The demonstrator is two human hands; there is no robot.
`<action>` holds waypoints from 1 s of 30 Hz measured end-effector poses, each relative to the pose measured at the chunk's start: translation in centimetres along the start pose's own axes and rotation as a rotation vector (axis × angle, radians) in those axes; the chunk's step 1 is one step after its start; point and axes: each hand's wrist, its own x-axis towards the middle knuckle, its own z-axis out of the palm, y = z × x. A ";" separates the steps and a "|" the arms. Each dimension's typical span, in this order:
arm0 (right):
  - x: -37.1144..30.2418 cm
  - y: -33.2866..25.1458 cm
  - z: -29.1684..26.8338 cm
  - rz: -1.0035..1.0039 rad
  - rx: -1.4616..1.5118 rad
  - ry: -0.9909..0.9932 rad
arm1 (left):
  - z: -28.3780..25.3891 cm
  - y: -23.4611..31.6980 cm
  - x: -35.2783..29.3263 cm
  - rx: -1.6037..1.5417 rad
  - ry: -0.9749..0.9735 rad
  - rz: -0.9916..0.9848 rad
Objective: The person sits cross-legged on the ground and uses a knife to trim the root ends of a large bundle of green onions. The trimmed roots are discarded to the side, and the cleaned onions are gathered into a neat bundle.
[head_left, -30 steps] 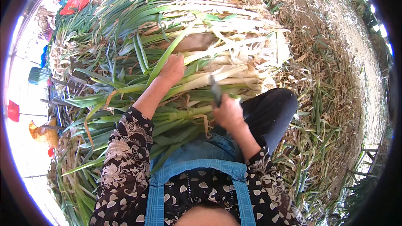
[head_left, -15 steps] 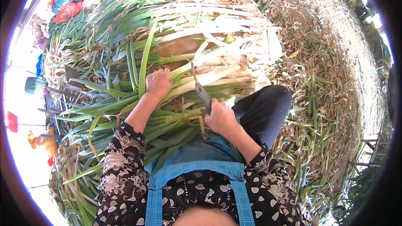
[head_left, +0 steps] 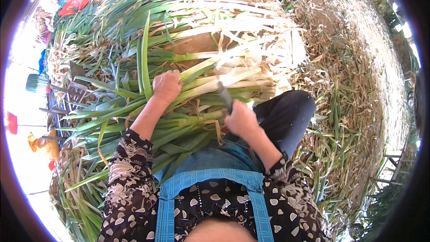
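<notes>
My left hand [head_left: 167,86] is closed around a leek [head_left: 197,70] at the point where its green leaves meet the pale stalk. In my right hand [head_left: 242,118] is a knife [head_left: 225,95] with a grey handle. Its thin blade points away from me over the pale stalks and is smeared by motion; I cannot tell whether it touches them. More leeks [head_left: 192,120] lie under both hands and across my lap, leaves to the left and white ends to the right.
A long bed of leeks [head_left: 134,22] stretches ahead. Dry husks and leaf scraps [head_left: 336,89] cover the ground on the right. My bent knee [head_left: 291,112] is beside my right hand. A red bag [head_left: 75,4] lies far left, and a yellow-orange bag [head_left: 45,145] is at the left edge.
My right hand and the knife have shifted a little to the right. My left hand has moved slightly left, and the upright green leaf beside it has swung left.
</notes>
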 end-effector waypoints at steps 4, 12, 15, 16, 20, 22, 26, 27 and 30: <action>0.3 0.0 -0.2 0.092 -0.020 0.029 | 0.0 -0.4 -1.3 0.046 0.088 0.026; 2.6 2.2 -0.9 0.163 -0.033 0.091 | -1.0 -0.7 -4.1 0.056 0.147 0.080; 3.4 3.3 -1.2 0.166 0.006 0.135 | -1.6 -1.4 -4.7 0.026 0.160 0.097; 3.7 3.6 -1.3 0.224 0.022 0.221 | -1.7 -1.6 -4.9 0.017 0.160 0.097; 4.6 4.1 -1.5 0.103 0.012 0.080 | -2.1 -2.2 -5.5 0.009 0.140 0.090; 5.5 4.6 -2.1 0.228 0.096 0.220 | -2.4 -2.4 -5.9 -0.004 0.133 0.098; 6.7 5.5 -2.8 0.153 0.034 0.126 | -3.4 -3.2 -6.8 -0.049 0.077 0.098; 7.1 5.6 -2.9 0.204 0.044 0.183 | -3.6 -3.5 -7.0 -0.077 0.048 0.090; 7.5 5.9 -3.0 0.241 0.066 0.159 | -4.3 -4.4 -7.4 -0.088 -0.023 0.102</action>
